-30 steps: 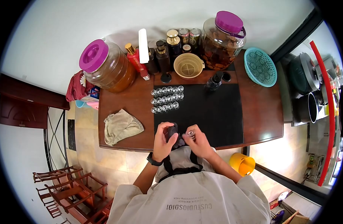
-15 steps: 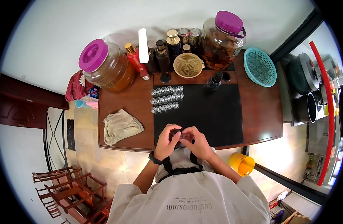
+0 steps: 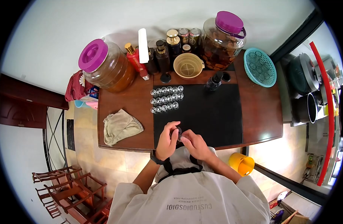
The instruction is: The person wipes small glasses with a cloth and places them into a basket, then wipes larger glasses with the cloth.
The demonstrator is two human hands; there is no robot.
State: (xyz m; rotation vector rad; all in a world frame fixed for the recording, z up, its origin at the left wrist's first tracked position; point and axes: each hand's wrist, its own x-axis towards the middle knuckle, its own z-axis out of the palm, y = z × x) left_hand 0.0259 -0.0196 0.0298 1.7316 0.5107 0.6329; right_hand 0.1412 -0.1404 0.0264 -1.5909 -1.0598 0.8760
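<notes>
My left hand [image 3: 167, 144], with a dark wristband, is closed around a small dark, round-ended object [image 3: 179, 131] at the front edge of the black mat [image 3: 212, 123]. Its kind is mostly hidden by the fingers. My right hand [image 3: 195, 145] meets it from the other side, thumb and fingers pinched at its lower part. Beyond my hands, small clear cups [image 3: 164, 100] stand in three rows on the mat's left half. A black pump bottle [image 3: 213, 83] is near the mat's far edge.
A crumpled beige cloth [image 3: 123, 126] lies at the left. Two big jars with purple lids [image 3: 93, 55], several bottles, and a tan basket [image 3: 188, 65] line the back. A turquoise basket [image 3: 260, 67] holds clear round things. A yellow bucket [image 3: 242, 164] is on the floor.
My hands have turned the dark object so its round end shows. My right fingers have shifted from over it to its lower side. The cups have not moved.
</notes>
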